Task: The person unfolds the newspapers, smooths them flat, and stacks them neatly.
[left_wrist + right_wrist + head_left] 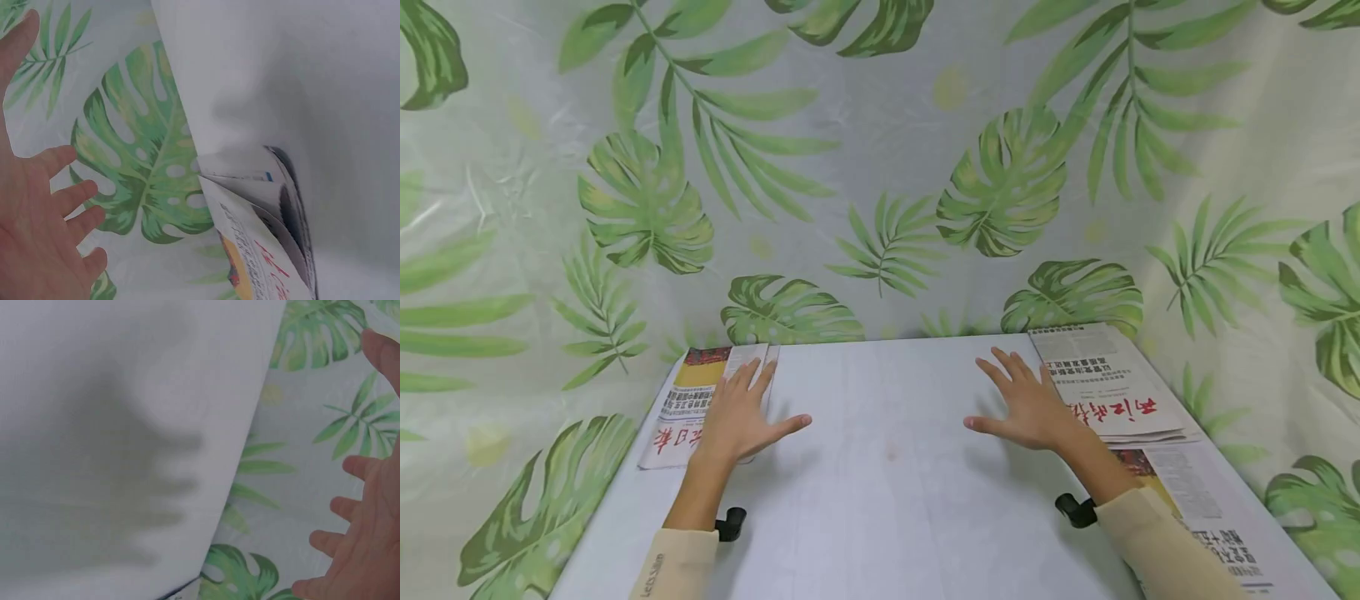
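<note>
My left hand (739,417) hovers over the white table, fingers spread, overlapping a folded newspaper (662,437) in the head view. In the left wrist view that newspaper (269,250) shows its loose folded layers, apart from the spread fingers. My right hand (1026,408) is also held over the table with fingers and thumb apart, beside a folded newspaper with red lettering (1105,383). Neither hand holds anything. In the right wrist view the right hand (362,531) casts a shadow on the white surface.
Another newspaper (1195,500) lies nearer on the right, partly under the red-lettered one and behind the right sleeve (1165,542). The white table (887,467) lies between the hands. A leaf-patterned sheet (880,150) hangs behind and around it.
</note>
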A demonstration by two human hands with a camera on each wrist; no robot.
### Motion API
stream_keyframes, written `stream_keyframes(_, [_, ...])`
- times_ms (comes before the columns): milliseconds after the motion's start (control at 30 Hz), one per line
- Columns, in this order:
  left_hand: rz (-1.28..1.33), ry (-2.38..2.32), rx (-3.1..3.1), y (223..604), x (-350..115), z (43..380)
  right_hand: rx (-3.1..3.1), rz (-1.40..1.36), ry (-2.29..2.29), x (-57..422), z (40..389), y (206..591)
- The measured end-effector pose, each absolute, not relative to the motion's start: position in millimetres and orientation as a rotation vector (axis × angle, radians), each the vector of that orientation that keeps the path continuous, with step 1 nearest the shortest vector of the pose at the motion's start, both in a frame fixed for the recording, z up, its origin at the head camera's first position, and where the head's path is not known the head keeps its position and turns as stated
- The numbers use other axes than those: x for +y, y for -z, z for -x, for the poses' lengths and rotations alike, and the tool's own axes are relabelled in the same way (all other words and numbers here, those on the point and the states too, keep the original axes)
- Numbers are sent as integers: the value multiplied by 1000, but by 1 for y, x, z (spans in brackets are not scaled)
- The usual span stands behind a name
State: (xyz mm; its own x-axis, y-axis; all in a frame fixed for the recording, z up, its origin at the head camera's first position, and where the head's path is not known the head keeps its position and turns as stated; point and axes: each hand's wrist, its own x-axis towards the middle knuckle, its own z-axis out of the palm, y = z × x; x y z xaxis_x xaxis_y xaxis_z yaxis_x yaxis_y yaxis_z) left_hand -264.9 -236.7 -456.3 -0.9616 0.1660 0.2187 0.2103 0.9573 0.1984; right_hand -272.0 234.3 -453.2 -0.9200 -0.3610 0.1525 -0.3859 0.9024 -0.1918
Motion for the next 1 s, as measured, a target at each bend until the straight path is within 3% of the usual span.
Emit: stream_keyframes(1000, [44,385,-3004,492,-310,271,-2973,-620,-469,227,259,500])
